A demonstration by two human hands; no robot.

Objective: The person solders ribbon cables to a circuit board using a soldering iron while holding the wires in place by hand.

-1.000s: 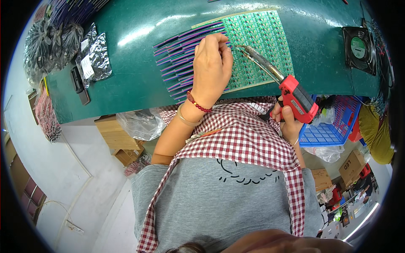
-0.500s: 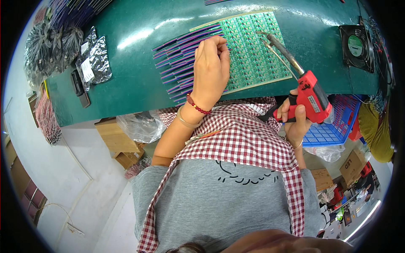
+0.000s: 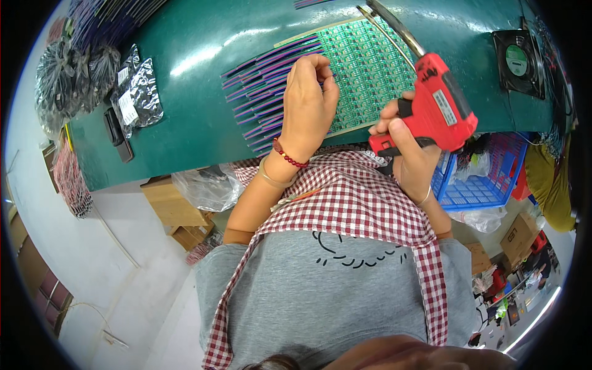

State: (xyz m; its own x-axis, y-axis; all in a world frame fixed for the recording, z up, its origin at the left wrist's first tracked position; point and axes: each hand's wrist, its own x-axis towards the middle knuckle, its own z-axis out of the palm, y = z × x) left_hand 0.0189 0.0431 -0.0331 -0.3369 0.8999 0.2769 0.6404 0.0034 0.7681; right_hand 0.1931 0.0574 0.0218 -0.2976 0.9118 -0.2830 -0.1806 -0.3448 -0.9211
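A green circuit board panel [image 3: 370,74], covered in rows of small repeated boards, lies on the green table. Several thin purple and black wires [image 3: 259,98] fan out to the left from its left part. Over their ends at the board, my left hand [image 3: 308,102] is closed with fingertips pinched; whatever is between them is hidden. My right hand [image 3: 413,148] grips the handle of a red soldering gun [image 3: 445,108]. The gun's metal barrel and a thin feed tube point up and left, above the panel's far right part.
A black cooling fan [image 3: 520,63] sits at the table's right. Plastic-bagged parts [image 3: 77,74], a silvery bag [image 3: 139,92] and a black slim object [image 3: 117,134] are on the left. Below the table's edge are a blue crate [image 3: 487,179] and a cardboard box [image 3: 176,203].
My right hand has raised the soldering gun away from me and slightly left, so its tip is now farther up over the panel's far edge. My left hand has barely moved.
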